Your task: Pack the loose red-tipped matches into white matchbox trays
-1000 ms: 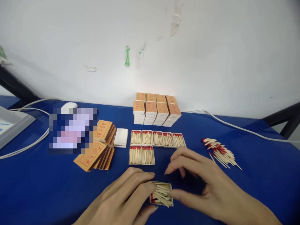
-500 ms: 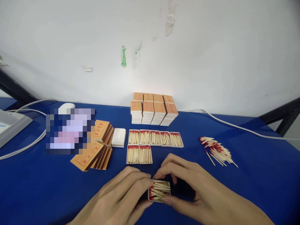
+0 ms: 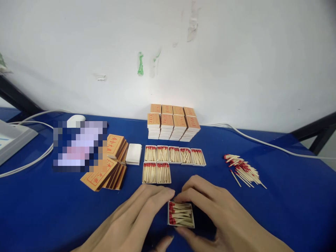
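Note:
A white matchbox tray [image 3: 181,214] full of red-tipped matches is between my hands at the front of the table. My right hand [image 3: 210,210] grips it by its far and near sides, fingers behind and thumb in front. At its left is my left hand [image 3: 139,215], with the thumb spread away from the fingers. Its index fingertip is close to the tray's far left corner; whether it touches, I cannot tell. Beyond the hands, several filled trays [image 3: 163,172] stand in two rows. To the right lies a pile of loose matches [image 3: 244,169].
Stacked orange matchboxes [image 3: 173,120] stand against the wall. Orange matchbox sleeves [image 3: 101,173] lie in piles at left, next to white trays [image 3: 133,154]. Further left are a pixelated device [image 3: 81,143], a white mouse [image 3: 76,120] and cables. Another cable [image 3: 262,144] runs along the right.
My left thumb has let go of the tray and moved down away from it. My right thumb has shifted from the tray's near right corner to its near side. The tray has moved slightly right.

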The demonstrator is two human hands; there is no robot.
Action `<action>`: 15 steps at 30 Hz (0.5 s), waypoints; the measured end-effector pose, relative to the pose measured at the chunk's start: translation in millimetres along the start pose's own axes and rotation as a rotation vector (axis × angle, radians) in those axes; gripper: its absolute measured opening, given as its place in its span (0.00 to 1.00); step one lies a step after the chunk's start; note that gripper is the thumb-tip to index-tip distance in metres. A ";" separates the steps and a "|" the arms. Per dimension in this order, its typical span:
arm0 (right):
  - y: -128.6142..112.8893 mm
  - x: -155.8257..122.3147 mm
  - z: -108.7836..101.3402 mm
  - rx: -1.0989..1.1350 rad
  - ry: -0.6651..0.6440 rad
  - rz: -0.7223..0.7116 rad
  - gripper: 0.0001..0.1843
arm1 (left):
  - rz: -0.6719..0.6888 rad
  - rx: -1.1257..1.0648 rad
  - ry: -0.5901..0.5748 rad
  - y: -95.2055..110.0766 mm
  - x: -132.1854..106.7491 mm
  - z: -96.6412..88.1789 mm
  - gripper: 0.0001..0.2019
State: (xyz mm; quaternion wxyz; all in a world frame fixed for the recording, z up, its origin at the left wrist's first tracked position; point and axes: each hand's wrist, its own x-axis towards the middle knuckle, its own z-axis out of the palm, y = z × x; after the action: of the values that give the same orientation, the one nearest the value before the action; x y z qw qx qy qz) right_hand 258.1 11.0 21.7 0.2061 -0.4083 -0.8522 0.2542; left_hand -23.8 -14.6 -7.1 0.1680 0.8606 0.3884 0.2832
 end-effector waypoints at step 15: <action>2.5 0.0 -6.0 0.034 0.013 -0.031 0.20 | 0.027 0.036 0.040 -4.0 -9.9 -1.1 0.36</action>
State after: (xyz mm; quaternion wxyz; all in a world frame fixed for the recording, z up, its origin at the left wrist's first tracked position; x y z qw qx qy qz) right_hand 262.9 13.9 24.9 0.2225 -0.3930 -0.8527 0.2626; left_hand -32.0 -19.5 -11.8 0.1408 0.8628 0.3850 0.2957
